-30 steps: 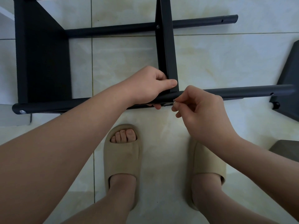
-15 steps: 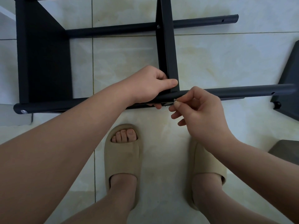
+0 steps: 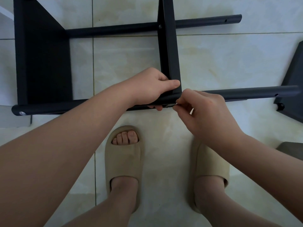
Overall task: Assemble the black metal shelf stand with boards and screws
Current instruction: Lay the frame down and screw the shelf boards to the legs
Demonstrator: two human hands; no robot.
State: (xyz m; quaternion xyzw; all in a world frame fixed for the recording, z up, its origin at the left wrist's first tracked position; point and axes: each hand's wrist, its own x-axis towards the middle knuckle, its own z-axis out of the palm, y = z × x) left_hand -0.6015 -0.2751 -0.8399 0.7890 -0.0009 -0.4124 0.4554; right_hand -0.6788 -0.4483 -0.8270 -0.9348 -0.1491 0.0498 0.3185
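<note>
Nearest to us stand our two feet in beige slippers, the left slipper with toes showing and the right slipper partly hidden under our right forearm; both rest on the pale tiled floor.

Just above them our hands meet at the near black tube of the shelf stand, which lies on its side on the floor; our left hand is closed around the joint where the upright board meets this tube, thumb laid along the board's lower end and fingertips curling under the tube; our right hand is pinched shut on a small silvery screw pressed to the tube's near side, right beside the left fingertips; how far the screw sits in we cannot tell.

A silver screw head shows at the tube's left end, and a small hole near its right end.

Farther off, the wide black board fills the stand's left side; the far tube runs parallel to the near one, crossing the upright board.

At the right edge another dark board lies apart on the floor.
</note>
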